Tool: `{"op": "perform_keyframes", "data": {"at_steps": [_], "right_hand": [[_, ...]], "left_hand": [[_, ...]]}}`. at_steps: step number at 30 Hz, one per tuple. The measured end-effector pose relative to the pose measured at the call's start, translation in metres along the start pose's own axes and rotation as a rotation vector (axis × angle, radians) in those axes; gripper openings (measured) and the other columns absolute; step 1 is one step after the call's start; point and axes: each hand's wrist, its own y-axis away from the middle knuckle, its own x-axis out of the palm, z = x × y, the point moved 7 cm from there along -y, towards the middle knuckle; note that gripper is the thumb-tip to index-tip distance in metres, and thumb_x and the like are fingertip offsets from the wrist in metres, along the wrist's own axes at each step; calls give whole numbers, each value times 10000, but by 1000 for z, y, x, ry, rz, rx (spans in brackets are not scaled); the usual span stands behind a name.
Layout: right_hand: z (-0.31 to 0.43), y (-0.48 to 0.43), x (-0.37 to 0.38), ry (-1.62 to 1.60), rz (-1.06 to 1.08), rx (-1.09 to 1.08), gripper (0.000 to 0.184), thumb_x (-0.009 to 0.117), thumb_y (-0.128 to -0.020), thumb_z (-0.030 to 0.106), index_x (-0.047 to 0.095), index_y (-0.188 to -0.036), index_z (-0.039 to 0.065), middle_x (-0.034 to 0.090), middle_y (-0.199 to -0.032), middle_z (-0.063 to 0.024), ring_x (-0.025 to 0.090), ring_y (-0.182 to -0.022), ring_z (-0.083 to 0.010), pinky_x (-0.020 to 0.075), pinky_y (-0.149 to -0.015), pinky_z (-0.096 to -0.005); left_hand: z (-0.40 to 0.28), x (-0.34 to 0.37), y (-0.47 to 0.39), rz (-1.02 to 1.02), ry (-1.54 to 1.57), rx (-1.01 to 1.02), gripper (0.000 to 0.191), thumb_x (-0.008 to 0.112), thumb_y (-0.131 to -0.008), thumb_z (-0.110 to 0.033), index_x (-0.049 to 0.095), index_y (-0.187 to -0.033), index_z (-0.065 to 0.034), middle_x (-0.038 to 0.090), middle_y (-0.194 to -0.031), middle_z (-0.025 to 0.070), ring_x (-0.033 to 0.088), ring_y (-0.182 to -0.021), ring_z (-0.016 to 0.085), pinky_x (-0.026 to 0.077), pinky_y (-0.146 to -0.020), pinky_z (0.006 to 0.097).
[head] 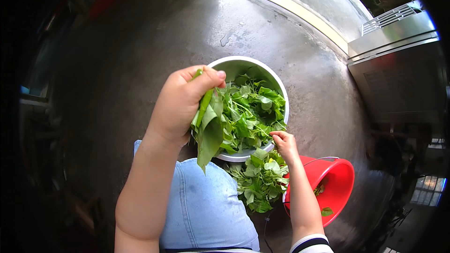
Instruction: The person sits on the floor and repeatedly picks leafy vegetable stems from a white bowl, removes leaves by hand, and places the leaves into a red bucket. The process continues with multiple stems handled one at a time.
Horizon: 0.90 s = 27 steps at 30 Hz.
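Observation:
My left hand (188, 95) is closed around a bunch of leafy green stems (211, 123), raised over the left side of a round white basin (285, 100). Broad leaves hang down from the fist. Inside the basin lies a heap of loose green leaves and stems (249, 109). At the basin's lower right rim, my right hand (285, 144) pinches a thin green stem (263, 130) between thumb and fingers. Below that wrist sits a pile of leafy greens (262, 182), between my denim-covered leg and a red bucket.
The red bucket (342, 179) lies tilted at the right, its mouth facing right, with a few leaves inside. My leg in light-blue denim (211, 203) is close in front. Dark wet concrete floor (140, 42) surrounds the basin. A metal door (393, 42) stands at the right.

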Motion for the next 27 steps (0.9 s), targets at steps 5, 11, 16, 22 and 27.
{"op": "perform_keyframes", "data": {"at_steps": [5, 11, 16, 22, 27], "right_hand": [[-7, -4, 19, 564, -129, -76, 252, 633, -813, 230, 665, -956, 24, 679, -795, -93, 612, -682, -127, 478, -642, -274], [61, 23, -28, -48, -232, -250, 173, 610, -830, 162, 660, -814, -3, 558, -581, 22, 481, -533, -46, 355, -477, -215], [134, 89, -77, -438, -194, -260, 155, 495, -911, 111, 565, -828, 0, 363, -517, 109, 271, -413, 19, 182, -386, -163], [204, 141, -73, -266, -219, -377, 158, 522, -884, 83, 586, -791, -27, 457, -578, 63, 329, -498, 1, 243, -447, -170], [232, 148, -64, -371, -108, -421, 157, 528, -877, 80, 594, -783, -27, 473, -604, 59, 341, -526, -2, 248, -464, -169]], "left_hand": [[7, 2, 9, 0, -174, 44, 134, 591, -826, -138, 576, -751, -28, 516, -554, -14, 472, -463, 47, 376, -432, 187], [4, 1, 1, 66, -634, 141, 103, 642, -784, -92, 615, -750, 2, 597, -633, 22, 533, -562, 46, 437, -517, 199], [7, 17, 2, 194, -780, 112, 115, 677, -751, -92, 666, -768, 21, 617, -618, 37, 543, -587, 53, 442, -539, 209], [23, 59, 19, 545, -766, 143, 176, 695, -758, -126, 683, -883, -2, 673, -760, 79, 591, -705, 86, 462, -668, 232], [36, 80, 25, 737, -669, 144, 246, 696, -747, -242, 688, -854, -21, 629, -652, 100, 535, -575, 123, 437, -593, 274]]}}
